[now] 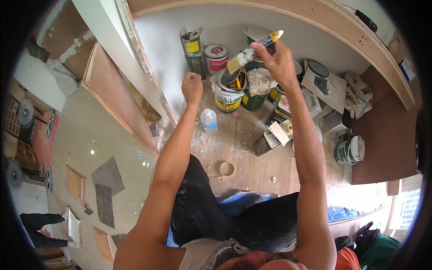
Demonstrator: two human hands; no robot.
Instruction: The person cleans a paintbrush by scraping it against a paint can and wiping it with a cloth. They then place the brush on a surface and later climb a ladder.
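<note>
My right hand (278,63) grips a paintbrush (245,56), raised over the cans. Its pale bristles point down and left, and its blue and yellow handle end sticks up past my fingers. Just below the bristles stands an open paint can (227,102) with a yellow band, holding dark and yellow items. My left hand (192,87) is closed with the fingers curled, beside a stack of cans (194,47) and a red-and-white can (216,58). Whether anything is inside it is hidden. A crumpled pale cloth (261,82) lies on a green can beside the open one.
On the floor stand a clear bottle (209,120), a tape roll (227,168), and an opened metal can (266,143). A white-and-green tub (348,150) sits at right. A curved wooden edge (333,20) arches overhead. Another person's legs (40,229) show at lower left.
</note>
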